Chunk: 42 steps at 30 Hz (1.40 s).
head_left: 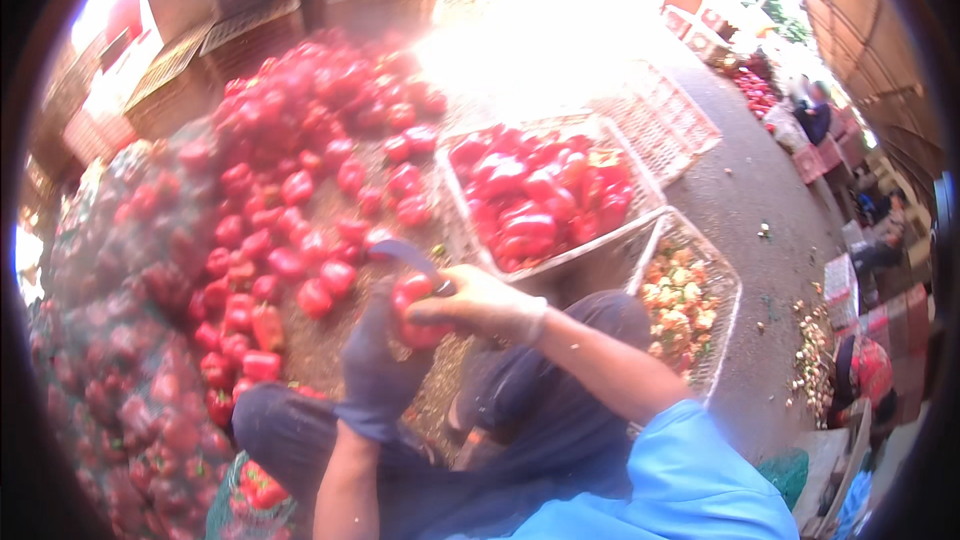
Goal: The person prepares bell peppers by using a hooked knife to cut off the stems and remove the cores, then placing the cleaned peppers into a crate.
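Note:
In front of my lap, my left hand (383, 365) in a dark grey glove is closed round a red bell pepper (411, 298). My right hand (488, 303), in a pale glove, grips a small knife (405, 256) with a curved blade that points to the left above the pepper. Fingers of the right hand touch the pepper's right side. The glove hides most of the knife's handle. Just beyond my hands stands a plastic crate (562, 265) full of red peppers (535, 195).
Loose peppers (300, 120) are heaped on the ground ahead and to the left. Net sacks of peppers (130, 340) line the left side. Another crate (738, 315) by my right knee holds pale yellowish-green trimmings (680, 300). Other people (815, 115) sit far right among crates.

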Available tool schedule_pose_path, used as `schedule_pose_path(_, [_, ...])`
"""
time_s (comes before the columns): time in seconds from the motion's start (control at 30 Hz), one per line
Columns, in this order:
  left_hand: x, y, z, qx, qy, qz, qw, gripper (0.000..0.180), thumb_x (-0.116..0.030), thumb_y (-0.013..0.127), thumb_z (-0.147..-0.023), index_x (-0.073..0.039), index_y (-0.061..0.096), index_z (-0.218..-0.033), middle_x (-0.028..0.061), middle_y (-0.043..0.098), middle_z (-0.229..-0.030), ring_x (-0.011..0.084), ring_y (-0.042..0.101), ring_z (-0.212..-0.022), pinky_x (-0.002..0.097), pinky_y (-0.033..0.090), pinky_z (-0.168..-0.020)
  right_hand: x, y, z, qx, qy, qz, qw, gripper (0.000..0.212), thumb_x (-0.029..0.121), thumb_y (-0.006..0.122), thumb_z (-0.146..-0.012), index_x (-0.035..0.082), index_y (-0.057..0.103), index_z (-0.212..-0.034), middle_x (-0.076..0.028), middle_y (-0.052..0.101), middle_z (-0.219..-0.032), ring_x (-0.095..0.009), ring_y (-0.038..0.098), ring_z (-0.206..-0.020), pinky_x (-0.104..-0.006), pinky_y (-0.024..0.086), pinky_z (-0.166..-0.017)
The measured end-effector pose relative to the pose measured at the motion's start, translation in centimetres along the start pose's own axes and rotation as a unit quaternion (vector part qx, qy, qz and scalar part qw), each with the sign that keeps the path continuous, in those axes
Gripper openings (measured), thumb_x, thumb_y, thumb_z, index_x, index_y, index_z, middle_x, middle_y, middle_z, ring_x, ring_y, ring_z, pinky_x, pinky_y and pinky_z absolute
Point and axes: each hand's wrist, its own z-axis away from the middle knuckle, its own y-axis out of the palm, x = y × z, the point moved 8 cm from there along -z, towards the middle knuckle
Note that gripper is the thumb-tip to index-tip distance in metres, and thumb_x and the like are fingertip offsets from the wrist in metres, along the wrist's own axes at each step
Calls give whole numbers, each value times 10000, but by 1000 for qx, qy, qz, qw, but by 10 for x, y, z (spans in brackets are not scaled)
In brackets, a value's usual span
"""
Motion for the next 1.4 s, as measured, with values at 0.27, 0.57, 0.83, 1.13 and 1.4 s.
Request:
schedule_pose_path(0.27, [21, 34, 6, 126, -172, 180, 960, 1120, -68, 938, -740, -80, 316, -1671, 183, 626, -1477, 292, 638, -1355, 405, 529, -1131, -14, -3, 1, 31, 16, 3, 999, 369, 340, 875, -930, 94, 768, -1182, -11, 781, -979, -67, 695, -814, -223, 556, -746])
schedule_pose_path(0.57, [24, 32, 5, 103, -123, 50, 986, 716, -147, 895, -830, -130, 521, -1440, 183, 679, -1299, 404, 721, -1173, 467, 582, -957, -16, 0, -1, -43, -84, 50, 994, 478, 305, 960, -811, 28, 758, -1144, -79, 789, -993, -125, 735, -943, -340, 604, -862])
schedule_pose_path(0.83, [38, 39, 14, 88, -129, 40, 987, 440, -221, 822, -910, -178, 656, -1316, 181, 745, -1102, 430, 733, -996, 498, 585, -810, 22, 10, 3, -73, -149, 264, 950, 439, 193, 949, -829, 12, 729, -1163, -43, 749, -943, -71, 669, -888, -313, 576, -808])
schedule_pose_path(1.13, [2, 36, -6, 85, -91, 121, 985, 412, -203, 821, -915, -206, 717, -1313, 150, 775, -1067, 380, 759, -998, 452, 607, -829, 14, -7, 19, 14, -36, 10, 999, 479, 215, 910, -861, 4, 721, -1247, -96, 798, -1087, -154, 732, -1047, -364, 585, -946])
schedule_pose_path(1.4, [20, 43, -3, 128, -129, 84, 980, 423, -99, 824, -909, -28, 672, -1297, 166, 782, -1114, 249, 785, -1039, 373, 602, -901, 32, -76, 56, -179, -140, -81, 971, 298, 416, 718, -1030, 123, 667, -1009, 47, 500, -672, -72, 476, -513, -249, 299, -419])
